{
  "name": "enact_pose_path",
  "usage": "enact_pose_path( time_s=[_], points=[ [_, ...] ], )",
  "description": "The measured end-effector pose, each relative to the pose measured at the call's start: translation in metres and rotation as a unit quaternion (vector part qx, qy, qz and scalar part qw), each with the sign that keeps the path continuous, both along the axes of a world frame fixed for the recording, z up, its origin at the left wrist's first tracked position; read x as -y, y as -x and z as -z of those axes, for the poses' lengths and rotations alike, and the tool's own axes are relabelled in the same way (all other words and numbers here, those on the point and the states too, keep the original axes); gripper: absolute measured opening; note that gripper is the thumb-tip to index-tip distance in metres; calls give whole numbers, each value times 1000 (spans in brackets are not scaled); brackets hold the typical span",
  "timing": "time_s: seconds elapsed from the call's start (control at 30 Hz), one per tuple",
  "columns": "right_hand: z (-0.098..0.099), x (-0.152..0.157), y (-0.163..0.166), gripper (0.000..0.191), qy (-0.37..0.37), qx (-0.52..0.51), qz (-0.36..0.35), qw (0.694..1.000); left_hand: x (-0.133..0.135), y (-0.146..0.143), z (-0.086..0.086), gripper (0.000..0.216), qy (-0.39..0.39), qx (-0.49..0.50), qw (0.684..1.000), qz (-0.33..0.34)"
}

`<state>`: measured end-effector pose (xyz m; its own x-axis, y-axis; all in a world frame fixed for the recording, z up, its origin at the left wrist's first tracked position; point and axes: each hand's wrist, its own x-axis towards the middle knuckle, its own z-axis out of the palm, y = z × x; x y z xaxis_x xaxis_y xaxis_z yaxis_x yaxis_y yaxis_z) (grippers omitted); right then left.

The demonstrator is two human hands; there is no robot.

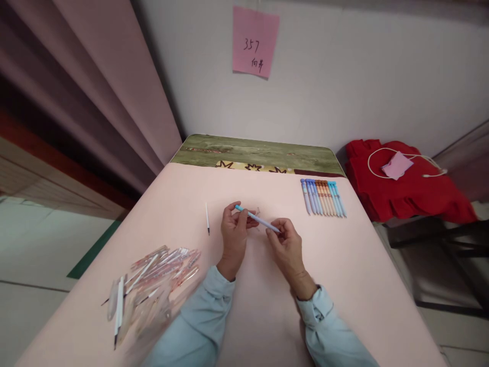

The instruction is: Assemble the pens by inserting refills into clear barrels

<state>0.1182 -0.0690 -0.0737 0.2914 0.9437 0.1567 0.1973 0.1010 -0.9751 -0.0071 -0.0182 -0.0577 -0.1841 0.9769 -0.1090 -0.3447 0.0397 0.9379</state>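
My left hand [234,230] and my right hand [286,244] hold one light blue pen [256,218] between them above the pink table [344,265]. The left fingers pinch its blue far end and the right fingers pinch its near end. A loose white refill [207,218] lies on the table just left of my left hand. Something small and clear lies under the pen [259,211], too faint to name.
A row of several blue and orange pens [323,197] lies at the back right of the table. A heap of clear pen parts and refills [153,280] sits at the front left. A red cloth with a white cable [405,178] lies on a stand to the right.
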Motion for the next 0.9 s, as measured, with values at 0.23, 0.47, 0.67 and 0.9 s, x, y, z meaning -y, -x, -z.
enact_pose_path(
  time_s=[0.23, 0.47, 0.67, 0.9],
  points=[
    [3, 1, -4, 33, 48, 18, 3, 999, 0, 0, -2, 44, -10, 4, 1000, 5],
    [1, 0, -2, 26, 16, 35, 7, 999, -1, 2, -2, 42, -8, 0, 1000, -8],
    [5, 1, -5, 38, 57, 61, -11, 996, 1, 1, -4, 40, -9, -17, 1000, 9],
    [3, -1, -3, 35, 22, 47, -15, 999, 1, 1, -5, 42, 0, -14, 1000, 7]
  ],
)
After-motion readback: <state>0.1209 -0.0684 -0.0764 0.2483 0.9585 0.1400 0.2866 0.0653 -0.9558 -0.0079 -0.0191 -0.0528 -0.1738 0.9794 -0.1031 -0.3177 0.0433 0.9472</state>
